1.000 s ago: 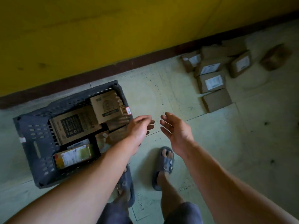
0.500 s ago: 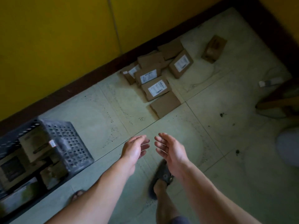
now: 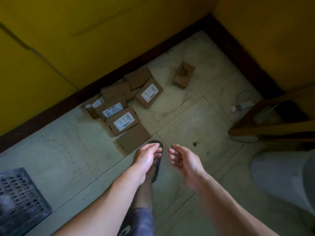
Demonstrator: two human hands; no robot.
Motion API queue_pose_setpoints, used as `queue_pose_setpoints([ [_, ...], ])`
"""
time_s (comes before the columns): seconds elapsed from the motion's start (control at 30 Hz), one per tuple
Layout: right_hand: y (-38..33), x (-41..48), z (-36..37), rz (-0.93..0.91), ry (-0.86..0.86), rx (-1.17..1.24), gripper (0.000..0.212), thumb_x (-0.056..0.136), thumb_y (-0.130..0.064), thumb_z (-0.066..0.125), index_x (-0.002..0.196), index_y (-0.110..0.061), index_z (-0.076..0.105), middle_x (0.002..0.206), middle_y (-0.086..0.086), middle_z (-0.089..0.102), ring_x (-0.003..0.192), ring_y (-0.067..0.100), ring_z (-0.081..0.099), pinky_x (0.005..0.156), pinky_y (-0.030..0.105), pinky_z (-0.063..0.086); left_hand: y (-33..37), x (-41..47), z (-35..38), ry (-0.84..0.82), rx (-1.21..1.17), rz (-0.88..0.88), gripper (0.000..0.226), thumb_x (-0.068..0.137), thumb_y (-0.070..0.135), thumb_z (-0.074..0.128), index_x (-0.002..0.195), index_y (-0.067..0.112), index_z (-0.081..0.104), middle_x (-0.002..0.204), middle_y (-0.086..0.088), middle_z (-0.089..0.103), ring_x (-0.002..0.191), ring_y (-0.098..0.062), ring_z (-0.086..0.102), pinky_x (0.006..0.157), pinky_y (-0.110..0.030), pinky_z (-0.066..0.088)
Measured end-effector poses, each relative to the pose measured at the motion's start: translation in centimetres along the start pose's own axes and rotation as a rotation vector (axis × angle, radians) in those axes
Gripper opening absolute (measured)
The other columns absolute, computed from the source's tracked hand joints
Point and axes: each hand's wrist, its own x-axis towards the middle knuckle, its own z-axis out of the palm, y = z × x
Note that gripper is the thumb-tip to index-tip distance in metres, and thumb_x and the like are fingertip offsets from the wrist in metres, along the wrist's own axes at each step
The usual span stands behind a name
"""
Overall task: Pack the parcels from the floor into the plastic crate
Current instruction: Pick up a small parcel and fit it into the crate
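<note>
Head view, looking down. Foreground: left hand [image 3: 148,159] and right hand [image 3: 186,165] held side by side above the floor, palms turned toward each other, fingers loosely curled, each holding nothing. A sandalled foot [image 3: 158,167] shows beneath the left hand. Lower left edge: one perforated corner of the grey plastic crate [image 3: 20,198], well apart from the parcels. Its interior is out of frame, so its contents cannot be told. Just beyond the fingertips: the nearest parcel [image 3: 133,139], a flat plain cardboard box lying on the tiled floor [image 3: 187,126]. Behind it, toward the dark skirting, similar flat boxes lie in an overlapping cluster, among them a labelled parcel [image 3: 123,122] abutting the nearest one and a second labelled parcel [image 3: 150,92] at the cluster's right. Farther off, alone near the room corner: a stray parcel [image 3: 183,74]. Handling, as judged: small stiff cardboard boxes, probably light, with dry matt faces unlikely to slip; corners may crush under a hard pinch. The nearest parcel is best taken by its two long edges, one hand to each side, or with thumb above and fingers beneath its free near edge.
</note>
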Motion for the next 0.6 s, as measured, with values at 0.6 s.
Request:
queue_pose_setpoints([
  [0.6,-29.1,23.4,-7.2,0.104,0.072,-0.259,0.017,0.095,-0.019,0.055,0.104,-0.007,0.065,0.099,0.009,0.069,0.089,0.020,0.065,0.084,0.032,0.053,18.1,18.4,19.4,0.119,-0.089,-0.132,0.017,0.097,0.023,0.051,0.108,0.017,0.064,0.101,0.002,0.071,0.088,-0.010,0.067,0.074,-0.023,0.050],
])
